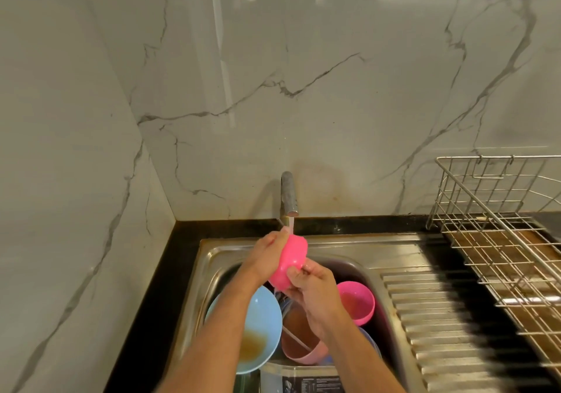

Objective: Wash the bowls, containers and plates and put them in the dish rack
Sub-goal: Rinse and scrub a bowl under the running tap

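Observation:
A bright pink bowl (290,260) is held bottom-up under the running tap (289,194), over the steel sink (212,259). My left hand (267,254) grips its far left side. My right hand (312,283) holds its near rim with the thumb on the outside. In the sink lie a light blue plate (258,332) with brown residue, a second pink bowl (356,301) upright, and a pale pink divided container (300,347) holding brown water. A wire dish rack (498,232) stands at the right, with nothing in it.
The ribbed steel drainboard (431,316) runs between sink and rack. A clear container with a printed label (303,380) sits at the sink's near edge. Black countertop (170,271) borders the sink on the left; marble walls rise behind and to the left.

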